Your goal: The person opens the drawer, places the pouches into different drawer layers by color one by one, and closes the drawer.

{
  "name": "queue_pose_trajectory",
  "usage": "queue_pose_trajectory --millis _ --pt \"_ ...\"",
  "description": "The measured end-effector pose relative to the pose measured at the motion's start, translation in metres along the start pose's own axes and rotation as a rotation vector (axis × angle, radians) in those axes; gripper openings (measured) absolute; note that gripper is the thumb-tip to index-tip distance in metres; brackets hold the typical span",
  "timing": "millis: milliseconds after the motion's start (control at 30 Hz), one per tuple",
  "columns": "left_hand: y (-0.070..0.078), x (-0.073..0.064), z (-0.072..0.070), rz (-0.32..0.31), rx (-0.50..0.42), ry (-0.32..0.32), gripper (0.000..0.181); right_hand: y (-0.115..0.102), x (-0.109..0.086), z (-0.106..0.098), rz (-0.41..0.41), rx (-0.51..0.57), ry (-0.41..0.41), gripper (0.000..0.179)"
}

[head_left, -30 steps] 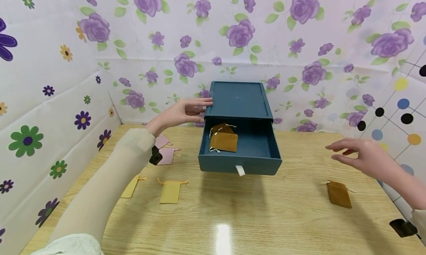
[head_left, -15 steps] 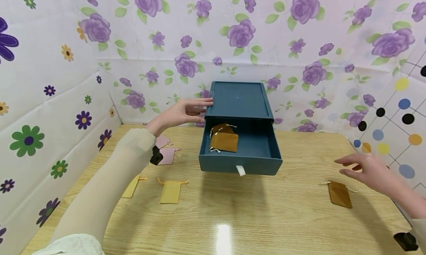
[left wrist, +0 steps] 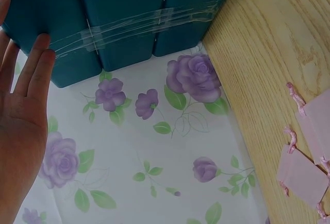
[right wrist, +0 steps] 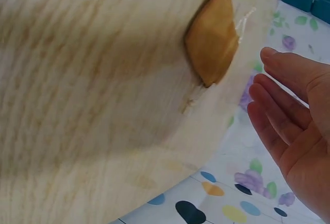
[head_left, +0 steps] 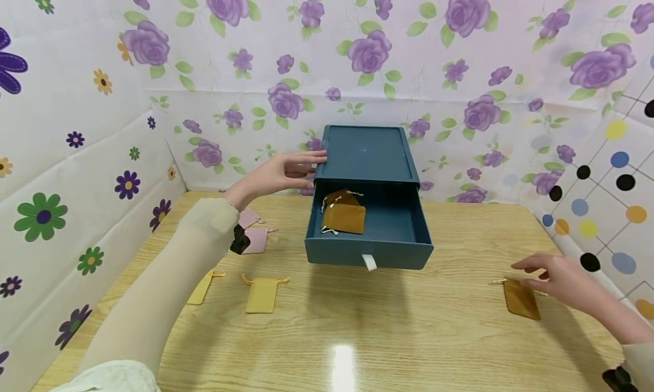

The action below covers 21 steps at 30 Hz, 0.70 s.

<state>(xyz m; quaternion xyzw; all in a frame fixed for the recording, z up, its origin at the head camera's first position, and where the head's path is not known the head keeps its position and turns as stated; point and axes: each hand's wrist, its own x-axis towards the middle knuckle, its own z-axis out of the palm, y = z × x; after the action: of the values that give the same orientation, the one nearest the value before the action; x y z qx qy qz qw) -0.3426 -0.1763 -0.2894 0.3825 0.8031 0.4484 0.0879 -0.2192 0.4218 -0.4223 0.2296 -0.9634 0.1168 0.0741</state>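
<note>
- Brown pouch [head_left: 522, 300] lies flat on the desk [head_left: 460, 335], right side, well apart from the blue drawer unit [head_left: 365, 150].
- Right hand [head_left: 559, 281]: grip part open, thumb and fingers curved, nothing in it. Looks like a reach for the pouch.
- Left hand [head_left: 281, 173]: fingers fairly straight at the unit's left top edge, no hold on anything loose.
- To do it well, I'd come down flat, press fingertips on the cloth and gather a fold against the thumb. Take the body, not the cords; thin cloth probably slips off a shallow pinch.
- Left hand should brace the unit: the open drawer [head_left: 369, 253] juts out over the desk and may tug it forward if bumped.
- Head view: right fingertips overlap the pouch corner, so contact is hard to judge. Right wrist view: clear gap between fingers and pouch.
- Only the head view shows two brown pouches [head_left: 346, 217] at the drawer's left and the yellow pouches [head_left: 261, 295] on the desk.
- Only the left wrist view shows clear tape [left wrist: 139, 29] across the unit's side.
</note>
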Motion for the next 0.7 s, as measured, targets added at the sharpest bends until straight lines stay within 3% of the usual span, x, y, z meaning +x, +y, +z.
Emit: queue_pose_trajectory --millis 233,500,700 --pt "-0.001 0.0 0.001 0.021 -0.002 -0.003 0.059 0.003 -0.003 0.009 0.03 0.054 -0.083 0.032" --pt "-0.001 -0.001 0.001 0.025 -0.015 -0.008 0.058 0.0 -0.005 0.016 0.043 -0.003 -0.149 0.034" --pt "-0.003 0.0 0.001 0.023 -0.015 -0.006 0.058 -0.001 -0.006 0.018 0.061 0.0 -0.152 0.034"
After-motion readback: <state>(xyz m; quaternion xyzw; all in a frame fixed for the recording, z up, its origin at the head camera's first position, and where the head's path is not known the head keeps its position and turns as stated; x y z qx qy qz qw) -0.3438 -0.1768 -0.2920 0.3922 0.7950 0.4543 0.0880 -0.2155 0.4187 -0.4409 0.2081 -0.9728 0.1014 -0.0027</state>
